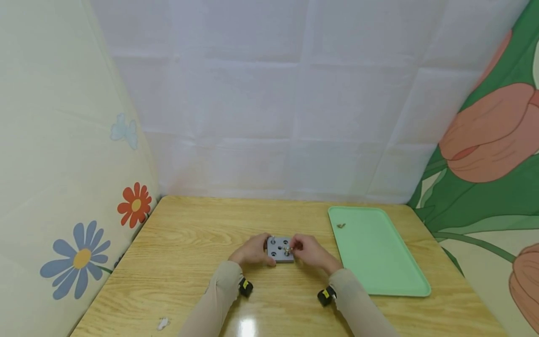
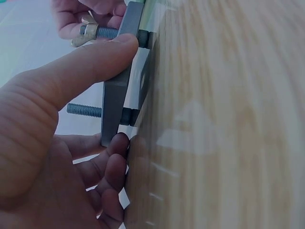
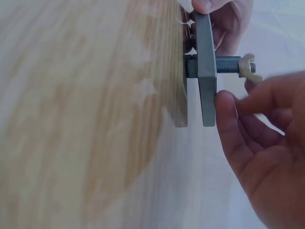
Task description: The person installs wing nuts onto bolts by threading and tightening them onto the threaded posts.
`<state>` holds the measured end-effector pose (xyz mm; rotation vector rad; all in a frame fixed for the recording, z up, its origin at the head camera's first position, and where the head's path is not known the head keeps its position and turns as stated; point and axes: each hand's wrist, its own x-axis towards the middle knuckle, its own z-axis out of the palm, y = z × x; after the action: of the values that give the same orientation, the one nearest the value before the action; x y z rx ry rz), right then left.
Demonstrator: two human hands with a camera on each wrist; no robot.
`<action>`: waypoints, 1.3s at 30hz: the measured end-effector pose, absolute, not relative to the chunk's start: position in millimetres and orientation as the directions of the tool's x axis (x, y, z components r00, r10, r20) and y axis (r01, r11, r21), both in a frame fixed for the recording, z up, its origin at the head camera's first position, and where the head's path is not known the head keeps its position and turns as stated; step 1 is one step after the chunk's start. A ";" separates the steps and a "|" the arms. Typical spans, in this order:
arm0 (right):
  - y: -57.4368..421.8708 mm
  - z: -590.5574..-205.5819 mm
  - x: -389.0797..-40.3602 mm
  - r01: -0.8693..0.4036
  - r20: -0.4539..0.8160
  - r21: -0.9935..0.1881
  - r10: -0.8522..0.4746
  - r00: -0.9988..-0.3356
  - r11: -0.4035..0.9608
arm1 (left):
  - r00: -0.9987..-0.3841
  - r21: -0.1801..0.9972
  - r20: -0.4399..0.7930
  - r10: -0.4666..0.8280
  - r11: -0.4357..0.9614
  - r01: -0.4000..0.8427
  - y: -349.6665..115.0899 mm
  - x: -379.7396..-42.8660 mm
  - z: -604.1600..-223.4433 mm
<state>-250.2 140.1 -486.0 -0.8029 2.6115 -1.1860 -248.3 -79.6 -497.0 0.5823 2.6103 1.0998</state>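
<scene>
My left hand (image 1: 253, 251) grips the left side of a grey metal plate (image 1: 279, 256), thumb on the near edge and fingers at the far side. The plate has several holes and stands slightly above the table on bolt heads. Two threaded bolts point up through it; one bare bolt (image 2: 85, 109) shows in the left wrist view. A brass-coloured wing nut (image 3: 245, 67) sits near the top of the other bolt (image 3: 228, 65). My right hand (image 1: 312, 253) has its fingers curled at this wing nut, index finger against a wing. Its thumb tip is close to the plate.
A green tray (image 1: 379, 255) lies to the right on the wooden table (image 1: 185, 234), with a small brass-coloured piece (image 1: 341, 225) near its far left corner. A small white scrap (image 1: 163, 323) lies at the near left. White cloth (image 1: 252, 117) hangs behind the table.
</scene>
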 end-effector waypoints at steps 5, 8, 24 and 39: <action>139.3 -484.7 -249.2 -0.411 0.072 -0.728 -0.536 -0.841 0.548 | -0.885 0.724 -0.069 0.460 0.634 0.273 -79.4 -248.2 -496.9; 138.8 -484.8 -249.5 -0.376 0.043 -0.748 -0.526 -0.849 0.546 | -0.883 0.722 -0.062 0.464 0.632 0.281 -79.8 -249.0 -497.5; 137.9 -482.6 -248.3 -0.343 0.018 -0.764 -0.513 -0.858 0.547 | -0.883 0.730 -0.065 0.465 0.625 0.276 -80.6 -249.8 -499.3; 139.3 -486.3 -251.4 -0.372 0.038 -0.746 -0.522 -0.852 0.552 | -0.884 0.711 -0.058 0.465 0.641 0.291 -80.0 -249.1 -498.4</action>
<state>-251.4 139.3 -486.3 -0.7567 2.5977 -1.1823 -249.1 -80.0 -498.4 0.6151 2.6264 1.0762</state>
